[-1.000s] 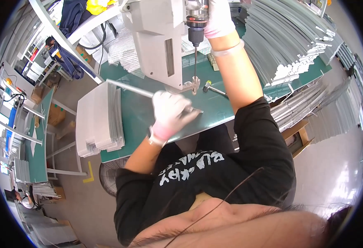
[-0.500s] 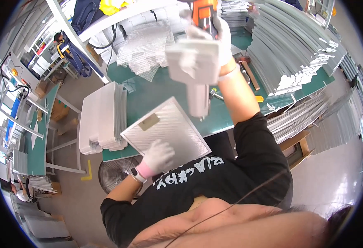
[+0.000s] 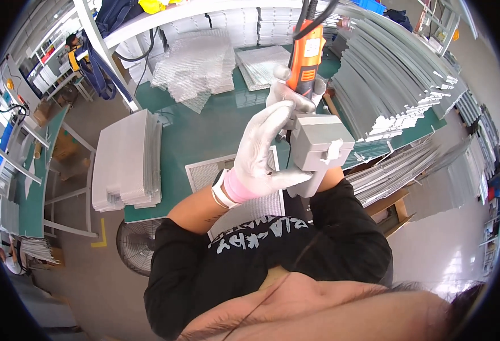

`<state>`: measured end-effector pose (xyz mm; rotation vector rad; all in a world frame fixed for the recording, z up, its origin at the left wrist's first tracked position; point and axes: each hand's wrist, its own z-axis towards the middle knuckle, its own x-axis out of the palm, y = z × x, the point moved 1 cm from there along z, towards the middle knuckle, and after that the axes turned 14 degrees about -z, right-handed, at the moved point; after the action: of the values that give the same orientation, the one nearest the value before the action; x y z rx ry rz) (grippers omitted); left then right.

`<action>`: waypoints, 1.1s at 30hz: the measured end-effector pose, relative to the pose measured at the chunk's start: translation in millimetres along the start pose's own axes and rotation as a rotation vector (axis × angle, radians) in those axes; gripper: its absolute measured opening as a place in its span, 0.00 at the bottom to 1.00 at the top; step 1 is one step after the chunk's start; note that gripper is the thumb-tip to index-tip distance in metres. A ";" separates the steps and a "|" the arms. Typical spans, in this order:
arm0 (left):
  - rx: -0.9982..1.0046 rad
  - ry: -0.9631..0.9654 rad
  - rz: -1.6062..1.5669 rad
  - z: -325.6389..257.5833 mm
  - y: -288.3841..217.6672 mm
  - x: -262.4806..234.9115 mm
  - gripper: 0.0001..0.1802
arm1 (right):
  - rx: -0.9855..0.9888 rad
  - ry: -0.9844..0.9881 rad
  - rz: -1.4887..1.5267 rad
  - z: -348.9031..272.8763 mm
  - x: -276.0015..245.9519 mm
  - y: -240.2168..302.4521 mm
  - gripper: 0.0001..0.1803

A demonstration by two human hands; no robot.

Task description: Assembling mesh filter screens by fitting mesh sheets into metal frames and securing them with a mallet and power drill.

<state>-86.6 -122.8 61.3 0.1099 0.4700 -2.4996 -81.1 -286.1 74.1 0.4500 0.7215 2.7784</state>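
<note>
"Where's our orange power screwdriver [image 3: 308, 57]?"

"Up over the table [image 3: 187, 128], our right grip [image 3: 300, 102] closed round it! Our left grip [image 3: 261, 145] spreads open beside the grey housing [image 3: 318, 142]."

"Danger?"

"If we loosen, it could drop onto our mesh panel [image 3: 204, 173]!"

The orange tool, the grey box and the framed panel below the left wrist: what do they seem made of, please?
Orange tool: probably smooth plastic, given its slotted casing. Grey box: likely matt plastic, from its dull surface; painted metal possible. Framed panel: apparently silvery metal, from its fine mesh texture.
</note>
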 end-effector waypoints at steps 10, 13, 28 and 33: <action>0.083 -0.023 0.148 -12.3 1.5 17.9 0.37 | -0.036 0.041 -0.031 0.5 -1.9 -5.4 0.34; 0.094 0.063 0.228 -23.1 3.8 24.6 0.28 | -0.044 0.264 0.098 8.1 -5.1 -6.0 0.35; -0.832 0.452 0.871 -116.5 -4.2 -58.0 0.10 | -0.039 -0.891 -0.901 0.4 40.2 -12.1 0.26; -0.732 0.410 0.892 -114.2 -29.1 -29.3 0.10 | -0.017 -1.104 -1.205 28.1 44.3 -23.8 0.14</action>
<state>-81.9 -44.2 -31.1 0.4322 1.1669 -1.3300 -108.7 -240.5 95.8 0.9744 0.4127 1.1359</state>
